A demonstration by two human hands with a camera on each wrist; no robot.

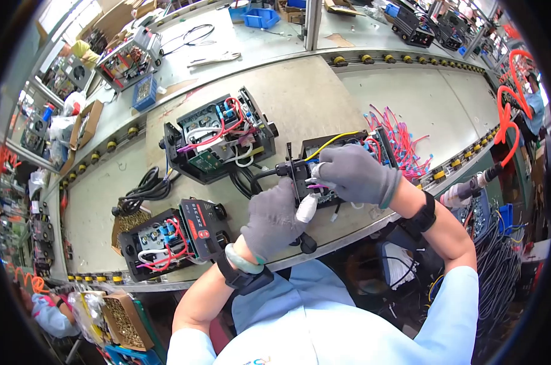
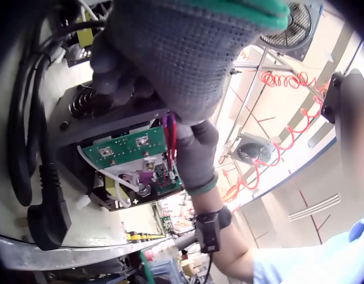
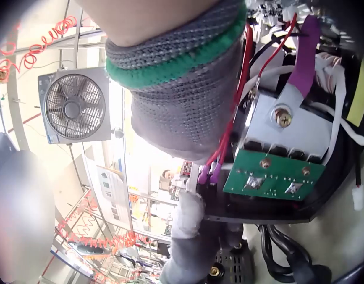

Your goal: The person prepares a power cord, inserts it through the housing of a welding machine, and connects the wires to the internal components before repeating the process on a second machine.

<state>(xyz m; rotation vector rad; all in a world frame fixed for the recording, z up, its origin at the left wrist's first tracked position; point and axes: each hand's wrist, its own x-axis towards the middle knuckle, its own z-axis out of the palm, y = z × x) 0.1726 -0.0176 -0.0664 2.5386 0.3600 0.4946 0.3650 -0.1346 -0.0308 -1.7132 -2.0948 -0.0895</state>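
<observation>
Both hands wear grey gloves and meet at the front panel of an open black unit (image 1: 295, 185). The left hand (image 1: 272, 219), with a white-wrapped digit (image 1: 307, 208), curls its fingers round the casing's panel edge (image 2: 131, 118). Over the same panel bends the right hand (image 1: 357, 173), its fingers curled; what lies between its fingertips is hidden. Beside that hand, purple terminals (image 3: 209, 174) end the red wires (image 3: 232, 124). A green board (image 3: 273, 174) and a metal plate with a screw show inside the casing. A yellow wire (image 1: 333, 145) crosses its top.
Another open unit (image 1: 217, 137) stands behind and left, and one with a red-marked panel (image 1: 199, 228) nearer the front edge. Black cable coils (image 1: 147, 191) lie left. Loose red wires (image 1: 403, 143) are heaped right of the unit. A black plug (image 2: 49, 219) hangs near the bench edge.
</observation>
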